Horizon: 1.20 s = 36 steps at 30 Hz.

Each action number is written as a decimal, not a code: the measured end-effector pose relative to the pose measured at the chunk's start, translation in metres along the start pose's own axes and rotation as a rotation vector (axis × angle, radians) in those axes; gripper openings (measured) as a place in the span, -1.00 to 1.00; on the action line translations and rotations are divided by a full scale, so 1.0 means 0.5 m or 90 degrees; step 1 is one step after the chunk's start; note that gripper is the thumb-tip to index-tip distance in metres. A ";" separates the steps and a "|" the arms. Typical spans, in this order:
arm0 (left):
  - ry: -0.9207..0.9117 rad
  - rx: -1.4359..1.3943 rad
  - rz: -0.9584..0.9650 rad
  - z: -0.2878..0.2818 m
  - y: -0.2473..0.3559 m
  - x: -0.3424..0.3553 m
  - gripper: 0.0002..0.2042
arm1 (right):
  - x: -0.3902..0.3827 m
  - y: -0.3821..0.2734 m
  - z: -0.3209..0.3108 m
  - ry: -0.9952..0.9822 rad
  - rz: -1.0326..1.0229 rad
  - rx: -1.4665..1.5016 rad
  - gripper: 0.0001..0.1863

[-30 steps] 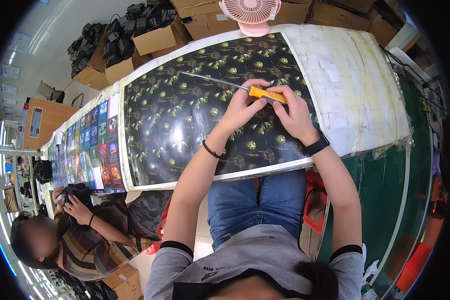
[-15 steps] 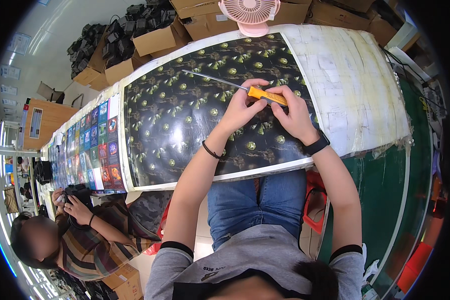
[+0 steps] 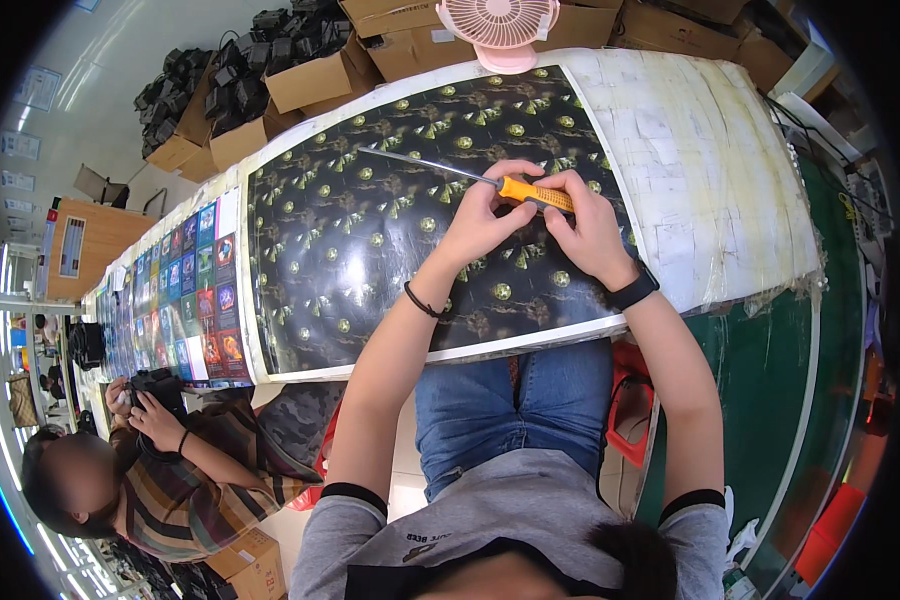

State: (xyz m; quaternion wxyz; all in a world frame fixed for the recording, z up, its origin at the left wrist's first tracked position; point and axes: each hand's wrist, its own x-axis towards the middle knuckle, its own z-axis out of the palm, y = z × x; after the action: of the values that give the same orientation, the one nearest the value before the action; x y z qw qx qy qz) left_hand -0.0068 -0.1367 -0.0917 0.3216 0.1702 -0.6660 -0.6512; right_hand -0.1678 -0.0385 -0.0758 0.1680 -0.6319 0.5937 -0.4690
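Note:
A yellow-handled screwdriver [image 3: 535,195] with a long metal shaft is held over a dark, glossy printed sheet [image 3: 340,300], its shaft pointing to the upper left. My left hand [image 3: 486,217] has its fingers curled at the front of the handle, near the shaft. My right hand [image 3: 582,222] grips the rear of the handle, thumb below it. Both forearms come up from the lower edge, close to the worktable's near edge.
A pink fan [image 3: 500,45] stands at the far edge, before cardboard boxes [image 3: 320,75] with dark items. A colourful card sheet [image 3: 220,300] lies left. At lower left a co-worker [image 3: 190,470] holds a black object [image 3: 155,385]. A green surface [image 3: 750,400] is at right.
The screwdriver's shaft tip has dipped slightly toward me compared with half a second ago. My hands stay in almost the same place on the handle.

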 end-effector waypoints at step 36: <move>-0.020 -0.049 -0.022 -0.005 0.007 0.002 -0.47 | 0.006 -0.006 0.007 0.016 -0.020 -0.016 -0.66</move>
State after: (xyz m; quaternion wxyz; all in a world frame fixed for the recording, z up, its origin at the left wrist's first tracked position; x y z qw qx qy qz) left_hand -0.0053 -0.1391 -0.0884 0.3061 0.1593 -0.6420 -0.6846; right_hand -0.1634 -0.0416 -0.0742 0.1452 -0.6374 0.5914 -0.4722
